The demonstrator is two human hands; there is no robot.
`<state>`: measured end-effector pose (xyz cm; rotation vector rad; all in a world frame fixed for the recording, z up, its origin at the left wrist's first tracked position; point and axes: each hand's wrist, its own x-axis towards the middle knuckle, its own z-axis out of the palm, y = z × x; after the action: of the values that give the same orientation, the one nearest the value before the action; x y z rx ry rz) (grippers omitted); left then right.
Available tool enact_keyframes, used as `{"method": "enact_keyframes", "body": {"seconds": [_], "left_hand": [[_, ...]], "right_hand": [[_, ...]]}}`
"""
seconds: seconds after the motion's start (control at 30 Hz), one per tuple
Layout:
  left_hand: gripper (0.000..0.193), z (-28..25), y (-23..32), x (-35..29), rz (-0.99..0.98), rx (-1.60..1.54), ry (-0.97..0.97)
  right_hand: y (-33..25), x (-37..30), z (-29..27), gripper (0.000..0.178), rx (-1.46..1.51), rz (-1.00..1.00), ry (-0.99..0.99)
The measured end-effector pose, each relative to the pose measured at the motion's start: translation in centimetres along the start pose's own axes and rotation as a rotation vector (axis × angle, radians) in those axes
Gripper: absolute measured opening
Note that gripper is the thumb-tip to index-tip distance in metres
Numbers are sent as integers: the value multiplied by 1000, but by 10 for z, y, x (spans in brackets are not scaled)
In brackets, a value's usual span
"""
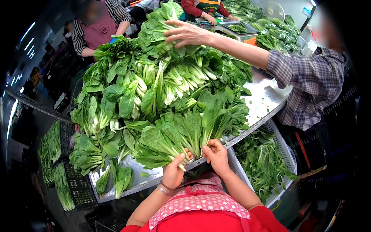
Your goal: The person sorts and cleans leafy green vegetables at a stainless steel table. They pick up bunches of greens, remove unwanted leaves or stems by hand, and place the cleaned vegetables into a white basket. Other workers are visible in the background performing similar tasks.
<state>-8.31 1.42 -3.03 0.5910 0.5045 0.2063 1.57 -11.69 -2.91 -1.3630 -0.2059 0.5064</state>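
Observation:
At the table's front edge, my left hand is closed around the pale stem ends of a fanned bunch of leafy greens. Close beside it, my right hand pinches the base of a green leafy stalk, whose leaves point away from me. Both hands work against a large heap of the same greens, with white stems showing in its middle. Two loose heads of greens lie on the metal table to the left of my hands.
A white crate of loose leaves stands below the table at right. Black crates of greens stand at left. A co-worker's arm reaches over the heap from the right. Other people stand across the table, near a scale.

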Motion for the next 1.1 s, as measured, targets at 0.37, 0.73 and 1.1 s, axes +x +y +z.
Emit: {"method": "enact_keyframes", "body": {"seconds": [0.37, 0.73, 1.1], "left_hand": [[32, 4, 1, 8, 83, 169, -28], [32, -2, -13, 32, 125, 69, 117], [40, -5, -21, 32, 96, 83, 121]], "right_hand": [[1, -1, 17, 16, -355, -196, -184], [17, 6, 5, 14, -131, -28, -237], [27, 27, -26, 11, -448, -567, -311]]}}
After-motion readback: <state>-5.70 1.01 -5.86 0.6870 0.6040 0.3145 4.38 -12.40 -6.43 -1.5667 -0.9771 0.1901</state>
